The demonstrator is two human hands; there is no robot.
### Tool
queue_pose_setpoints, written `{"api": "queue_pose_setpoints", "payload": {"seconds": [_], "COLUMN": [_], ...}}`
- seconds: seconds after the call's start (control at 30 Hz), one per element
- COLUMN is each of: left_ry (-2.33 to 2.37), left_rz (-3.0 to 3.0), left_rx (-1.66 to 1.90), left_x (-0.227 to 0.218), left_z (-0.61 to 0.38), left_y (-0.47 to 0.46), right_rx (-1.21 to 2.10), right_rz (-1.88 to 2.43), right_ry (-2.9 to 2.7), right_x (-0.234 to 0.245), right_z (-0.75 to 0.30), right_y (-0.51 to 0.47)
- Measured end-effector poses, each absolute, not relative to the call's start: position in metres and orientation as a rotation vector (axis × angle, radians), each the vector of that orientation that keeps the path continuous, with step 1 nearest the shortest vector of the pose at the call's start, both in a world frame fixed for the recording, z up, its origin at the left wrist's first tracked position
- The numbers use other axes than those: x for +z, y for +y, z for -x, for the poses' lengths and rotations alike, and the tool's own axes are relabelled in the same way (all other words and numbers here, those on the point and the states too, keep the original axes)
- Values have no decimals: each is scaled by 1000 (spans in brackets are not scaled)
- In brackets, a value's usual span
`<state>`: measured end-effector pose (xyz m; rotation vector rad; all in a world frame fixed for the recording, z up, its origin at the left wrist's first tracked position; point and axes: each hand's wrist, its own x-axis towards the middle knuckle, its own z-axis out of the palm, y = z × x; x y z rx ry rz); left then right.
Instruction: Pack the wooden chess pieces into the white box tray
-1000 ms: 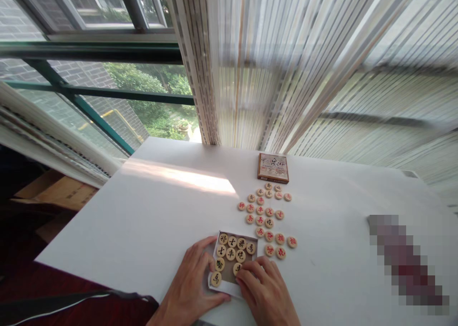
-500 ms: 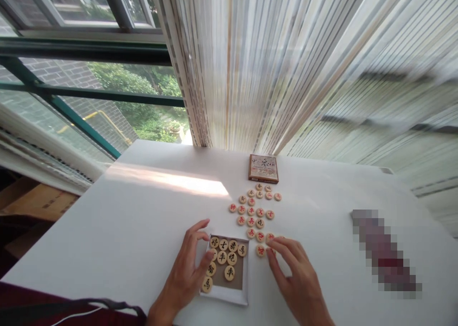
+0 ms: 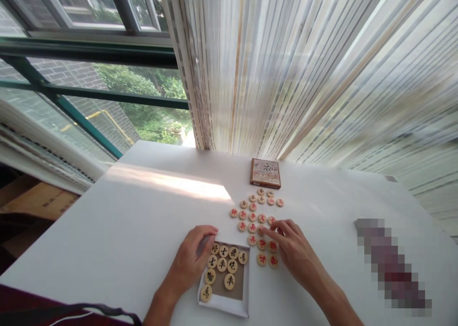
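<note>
A shallow white box [image 3: 245, 290] with a brown bottom holds several round wooden Chinese chess pieces with black characters, such as the piece [image 3: 229, 281] inside it. My left hand [image 3: 191, 254] is bent around the box's far left corner, thumb over the rim and fingers outside. To the right of the box lie loose pieces, mostly red-lettered, like this red piece [image 3: 262, 258]. My right hand [image 3: 295, 242] reaches over them, fingertips pinched at a piece [image 3: 261, 230] that is mostly covered by the fingers.
A brown printed box lid [image 3: 265, 172] lies beyond the loose pieces. A blurred-out object [image 3: 391, 264] is on the right of the white table [image 3: 118, 230]. String curtains [image 3: 250, 68] hang along the far edge, beside a window. A cardboard box [image 3: 39, 199] stands at the left.
My right hand has moved up and left from the near red pieces to the black-lettered piece farther away. My left hand has curled in closer on the box's corner. The view has shifted slightly.
</note>
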<state>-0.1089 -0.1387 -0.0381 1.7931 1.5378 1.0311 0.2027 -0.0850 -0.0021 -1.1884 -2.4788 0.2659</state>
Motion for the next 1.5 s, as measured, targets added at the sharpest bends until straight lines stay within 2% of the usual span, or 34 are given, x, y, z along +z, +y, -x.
{"api": "queue_pose_setpoints", "payload": {"seconds": [0.57, 1.03, 1.5], "left_ry": [1566, 1604, 1613], "left_rz": [-1826, -1770, -1854], "left_rx": [1004, 1000, 976], "left_x": [-35, -37, -36], "left_z": [107, 107, 105], "left_y": [-139, -141, -142], "right_rx": [195, 398, 560], "right_rz": [1409, 1489, 1523], "right_ry": [-2361, -2131, -1816], "right_x": [-16, -36, -30], "right_z": [-273, -268, -282], "right_y": [-95, -82, -101]}}
